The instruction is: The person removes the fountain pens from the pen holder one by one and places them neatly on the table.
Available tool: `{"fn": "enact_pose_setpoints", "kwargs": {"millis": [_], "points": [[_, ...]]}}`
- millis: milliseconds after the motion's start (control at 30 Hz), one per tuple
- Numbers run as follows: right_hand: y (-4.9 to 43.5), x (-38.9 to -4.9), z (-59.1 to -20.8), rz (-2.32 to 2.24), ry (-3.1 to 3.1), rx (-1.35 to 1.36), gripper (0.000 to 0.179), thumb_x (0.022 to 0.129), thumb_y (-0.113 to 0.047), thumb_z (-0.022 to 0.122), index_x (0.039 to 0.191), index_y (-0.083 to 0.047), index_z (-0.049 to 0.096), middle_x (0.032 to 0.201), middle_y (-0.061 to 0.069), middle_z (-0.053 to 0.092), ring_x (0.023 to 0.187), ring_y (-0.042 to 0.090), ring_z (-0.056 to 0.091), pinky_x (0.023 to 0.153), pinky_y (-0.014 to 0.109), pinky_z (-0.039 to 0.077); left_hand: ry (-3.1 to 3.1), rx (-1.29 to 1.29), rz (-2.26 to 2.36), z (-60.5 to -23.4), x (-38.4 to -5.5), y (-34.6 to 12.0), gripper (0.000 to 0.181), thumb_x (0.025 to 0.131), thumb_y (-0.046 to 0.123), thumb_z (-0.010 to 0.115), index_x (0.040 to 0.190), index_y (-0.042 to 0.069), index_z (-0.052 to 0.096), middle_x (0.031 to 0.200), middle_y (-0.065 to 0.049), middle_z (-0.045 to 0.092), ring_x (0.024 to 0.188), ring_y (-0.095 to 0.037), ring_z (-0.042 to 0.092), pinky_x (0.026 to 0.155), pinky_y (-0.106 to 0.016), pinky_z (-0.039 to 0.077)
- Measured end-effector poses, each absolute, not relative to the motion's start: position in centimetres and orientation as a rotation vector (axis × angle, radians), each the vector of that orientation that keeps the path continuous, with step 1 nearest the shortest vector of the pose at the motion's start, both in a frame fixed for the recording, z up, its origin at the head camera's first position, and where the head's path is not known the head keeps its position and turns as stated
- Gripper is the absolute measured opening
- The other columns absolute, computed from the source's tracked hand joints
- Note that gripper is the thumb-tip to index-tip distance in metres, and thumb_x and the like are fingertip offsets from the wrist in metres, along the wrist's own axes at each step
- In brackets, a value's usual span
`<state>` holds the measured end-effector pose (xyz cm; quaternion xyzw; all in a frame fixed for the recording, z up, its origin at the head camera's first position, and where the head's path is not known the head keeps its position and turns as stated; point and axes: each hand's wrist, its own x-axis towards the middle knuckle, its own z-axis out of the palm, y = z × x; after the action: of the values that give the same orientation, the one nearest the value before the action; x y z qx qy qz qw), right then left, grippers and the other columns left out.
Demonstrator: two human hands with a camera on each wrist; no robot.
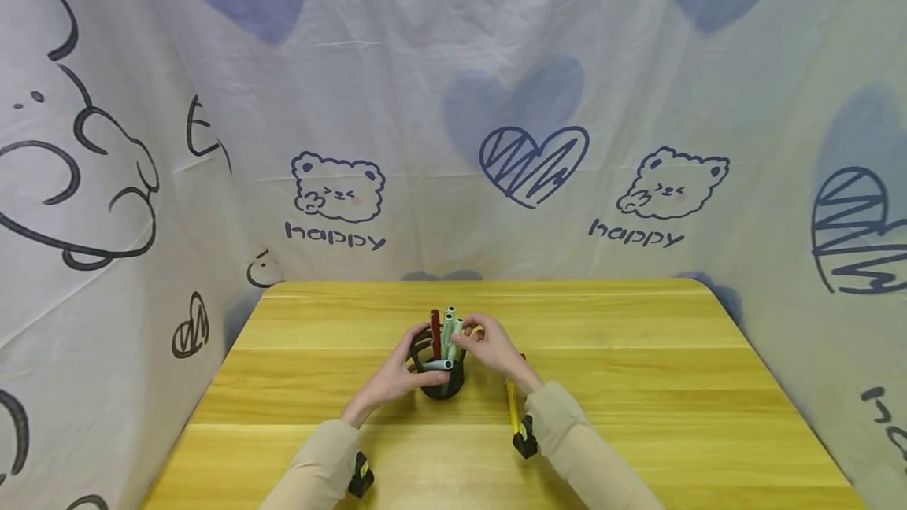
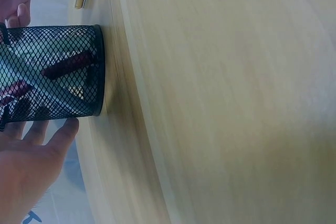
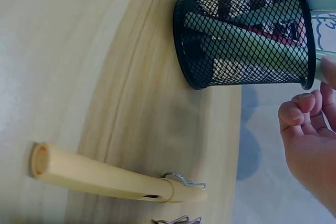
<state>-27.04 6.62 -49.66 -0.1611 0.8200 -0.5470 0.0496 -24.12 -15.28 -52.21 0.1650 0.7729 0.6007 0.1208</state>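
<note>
A black mesh pen cup (image 1: 442,389) stands on the table, with several pens leaning in it. My left hand (image 1: 394,378) holds the cup from its left side, thumb in front and fingers behind. Over the right part of the rim, my right hand (image 1: 494,346) pinches a light green pen (image 3: 318,66) between thumb and finger; the pen's lower part shows through the mesh. Beside it are another green pen (image 1: 447,330), a dark red pen (image 1: 435,333) and a pale blue pen (image 1: 434,365) tilted low toward the front.
A yellow pen (image 3: 105,174) with a metal clip lies on the wooden table (image 1: 638,384), right of the cup, partly below my right forearm. Beside it another pen's clip (image 3: 181,220) shows at the frame's edge. A printed white cloth (image 1: 425,116) hangs behind the table.
</note>
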Motion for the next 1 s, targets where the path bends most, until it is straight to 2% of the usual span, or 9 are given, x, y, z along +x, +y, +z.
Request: {"fn": "enact_pose_setpoints", "kwargs": {"millis": [167,300,567,833,1000], "points": [[6.6,-26.6,-49.8,-1.751,2.498,-0.508,0.019,0.097,-0.012,0.066,0.107,0.004,0.061,0.095,0.013,0.056,0.064,0.009,0.047,0.055,0.020,0.037,2.260,0.475,1.758,-52.4,-24.1,-15.4,0.095,0.088,0.020,0.080,0.161,0.014,0.018,0.164,-0.016,0.028,0.151,-0.038,0.029,0.119,-0.061,0.031],[6.6,-26.1,-49.8,-1.853,2.465,-0.454,0.018,0.098,-0.011,0.065,0.108,0.003,0.060,0.100,0.015,0.057,0.060,0.008,0.046,0.054,0.020,0.036,2.259,0.456,1.758,-52.3,-24.1,-15.5,0.096,0.088,0.021,0.080,0.161,0.015,0.018,0.164,-0.013,0.029,0.152,-0.036,0.028,0.120,-0.062,0.031],[6.6,-25.4,-49.6,-2.023,2.413,-0.359,0.024,0.098,-0.007,0.065,0.118,0.004,0.060,0.110,0.020,0.061,0.075,0.015,0.059,0.058,0.020,0.041,2.320,0.484,1.712,-52.2,-24.2,-15.4,0.097,0.087,0.023,0.081,0.160,0.011,0.019,0.162,-0.017,0.032,0.150,-0.039,0.031,0.119,-0.062,0.031],[6.9,-24.6,-49.2,-2.168,2.314,-0.397,0.020,0.100,-0.002,0.058,0.116,0.011,0.053,0.092,0.025,0.060,0.059,0.004,0.050,0.055,0.018,0.042,2.351,0.460,1.699,-52.2,-24.1,-15.4,0.097,0.085,0.027,0.082,0.160,0.015,0.021,0.163,-0.016,0.032,0.151,-0.039,0.030,0.119,-0.063,0.030],[7.2,-24.4,-49.1,-2.255,2.276,-0.401,0.021,0.101,-0.002,0.056,0.117,0.012,0.052,0.102,0.024,0.057,0.064,0.006,0.055,0.057,0.020,0.047,2.352,0.452,1.691,-52.0,-23.9,-15.3,0.097,0.085,0.028,0.083,0.160,0.016,0.022,0.164,-0.016,0.031,0.152,-0.039,0.029,0.119,-0.064,0.029]]}}
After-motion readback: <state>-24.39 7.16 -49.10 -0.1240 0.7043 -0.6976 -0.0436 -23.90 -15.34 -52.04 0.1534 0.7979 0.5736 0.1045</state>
